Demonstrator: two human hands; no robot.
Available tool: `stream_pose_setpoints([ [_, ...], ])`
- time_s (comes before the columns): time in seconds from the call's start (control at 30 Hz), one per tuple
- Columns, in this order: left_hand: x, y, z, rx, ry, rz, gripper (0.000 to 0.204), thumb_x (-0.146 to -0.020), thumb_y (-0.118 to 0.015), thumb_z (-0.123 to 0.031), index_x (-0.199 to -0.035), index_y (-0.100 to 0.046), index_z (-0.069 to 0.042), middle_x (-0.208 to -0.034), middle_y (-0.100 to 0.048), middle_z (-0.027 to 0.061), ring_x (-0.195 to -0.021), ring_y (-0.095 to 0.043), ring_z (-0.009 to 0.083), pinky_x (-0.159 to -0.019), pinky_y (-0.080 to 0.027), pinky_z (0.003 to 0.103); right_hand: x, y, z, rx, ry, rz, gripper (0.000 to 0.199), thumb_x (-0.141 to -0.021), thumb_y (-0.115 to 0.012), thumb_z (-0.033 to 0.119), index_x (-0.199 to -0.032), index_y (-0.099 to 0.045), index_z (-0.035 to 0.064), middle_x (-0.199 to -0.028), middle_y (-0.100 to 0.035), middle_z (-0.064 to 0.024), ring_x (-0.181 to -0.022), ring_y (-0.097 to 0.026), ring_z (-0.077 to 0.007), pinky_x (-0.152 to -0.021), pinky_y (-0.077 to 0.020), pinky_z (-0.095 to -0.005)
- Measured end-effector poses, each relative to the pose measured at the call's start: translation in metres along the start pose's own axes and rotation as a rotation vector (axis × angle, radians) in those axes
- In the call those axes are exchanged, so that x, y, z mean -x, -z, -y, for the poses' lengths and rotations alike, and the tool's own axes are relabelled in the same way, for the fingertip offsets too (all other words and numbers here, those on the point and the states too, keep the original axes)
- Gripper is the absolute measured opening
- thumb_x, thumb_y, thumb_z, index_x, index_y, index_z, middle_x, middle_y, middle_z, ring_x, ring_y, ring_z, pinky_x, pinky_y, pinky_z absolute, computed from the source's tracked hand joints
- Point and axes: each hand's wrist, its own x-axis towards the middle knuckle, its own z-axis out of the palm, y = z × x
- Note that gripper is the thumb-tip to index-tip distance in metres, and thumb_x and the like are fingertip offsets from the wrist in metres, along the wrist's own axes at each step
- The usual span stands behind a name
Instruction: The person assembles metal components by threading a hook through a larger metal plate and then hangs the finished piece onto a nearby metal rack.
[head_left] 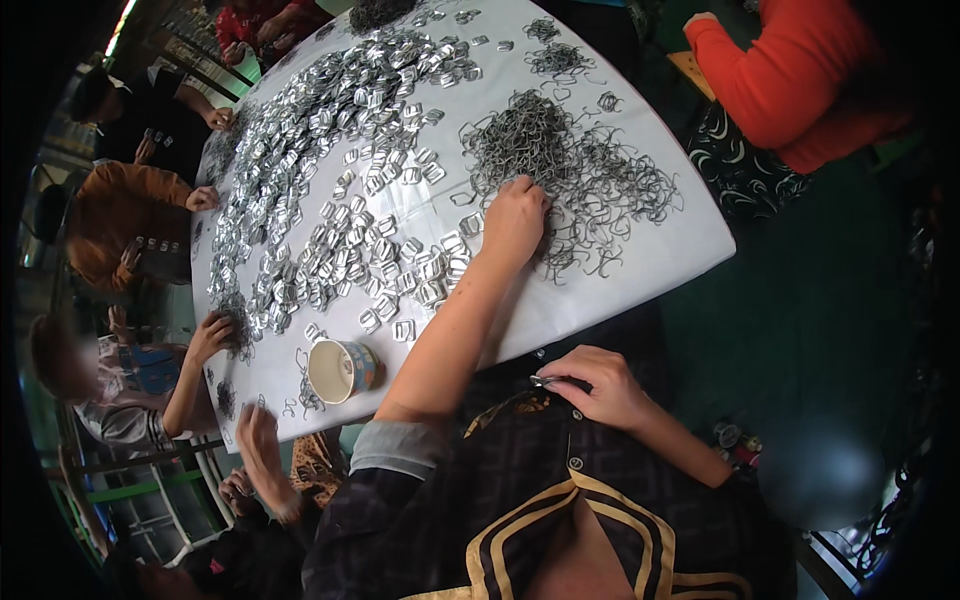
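My left hand point(515, 222) reaches across the white-covered table point(650, 270), its curled fingers at the near edge of a heap of bent wire pieces point(525, 140). What lies between those fingertips is hidden. Close to my chest, my right hand point(600, 388) pinches a small shiny metal piece point(543, 381) between thumb and fingers; its exact kind is too small to tell. Flat silver buckle-like pieces point(345, 250) lie loose in a broad spread left of my left hand. More wire pieces point(630, 190) are scattered right of the heap.
A paper cup point(342, 372) stands near the table's front left edge, left of my left forearm. Several people work along the left side; one hand point(210, 337) touches a small dark pile. A person in an orange-red sleeve point(770, 80) sits at the right.
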Motion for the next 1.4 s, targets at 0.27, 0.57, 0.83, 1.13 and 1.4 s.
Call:
stream_pose_setpoints([
  [0.27, 0.027, 0.036, 0.007, 0.600, 0.365, 0.256, 0.013, -0.087, -0.065, -0.013, -0.086, -0.064, 0.000, -0.077, -0.064, 0.0072, -0.064, -0.059, 0.0180, -0.060, -0.048, 0.030, 0.003, -0.005, -0.006, -0.025, 0.003, -0.043, 0.019, -0.076, -0.071, 0.003, -0.095, -0.069, 0.0062, -0.083, -0.068, -0.0086, -0.075, -0.065, -0.0252, -0.070, -0.0512, -0.0344],
  [0.57, 0.077, 0.086, -0.004, 1.507, 0.791, 0.377, 0.002, -0.085, -0.059, 0.000, -0.086, -0.058, 0.001, -0.075, -0.067, 0.0125, -0.057, -0.059, 0.0106, -0.049, -0.046, 0.024, -0.003, -0.006, -0.009, -0.086, -0.085, -0.107, 0.019, -0.077, -0.072, 0.000, -0.096, -0.068, 0.0018, -0.088, -0.069, -0.0111, -0.075, -0.068, -0.0246, -0.065, -0.0531, -0.0315],
  [0.83, 0.131, 0.115, -0.052, 1.093, 0.431, 0.404, 0.009, -0.076, -0.065, 0.002, -0.080, -0.057, -0.001, -0.085, -0.055, 0.0028, -0.076, -0.051, 0.0095, -0.068, -0.042, 0.024, -0.006, -0.003, -0.009, -0.089, -0.132, -0.122, 0.024, -0.079, -0.069, -0.005, -0.102, -0.065, 0.0001, -0.090, -0.069, -0.0116, -0.079, -0.069, -0.0224, -0.068, -0.0539, -0.0304],
  [1.13, 0.137, 0.104, -0.061, 0.873, 0.182, 0.124, 0.012, -0.075, -0.067, 0.001, -0.082, -0.058, -0.002, -0.090, -0.058, 0.0095, -0.084, -0.057, 0.0229, -0.075, -0.045, 0.029, -0.010, -0.005, -0.004, -0.109, -0.160, -0.140, 0.029, -0.079, -0.068, -0.006, -0.106, -0.063, 0.0009, -0.089, -0.070, -0.0116, -0.081, -0.070, -0.0194, -0.072, -0.0548, -0.0283],
  [1.4, 0.146, 0.108, -0.066, 0.990, 0.173, 0.200, 0.010, -0.083, -0.062, 0.000, -0.090, -0.056, -0.002, -0.096, -0.066, 0.0134, -0.090, -0.064, 0.0207, -0.078, -0.049, 0.031, -0.018, 0.013, -0.022, -0.104, -0.073, -0.165, 0.031, -0.077, -0.072, -0.001, -0.107, -0.065, 0.0019, -0.079, -0.070, -0.0075, -0.072, -0.068, -0.0124, -0.065, -0.0528, -0.0252],
])
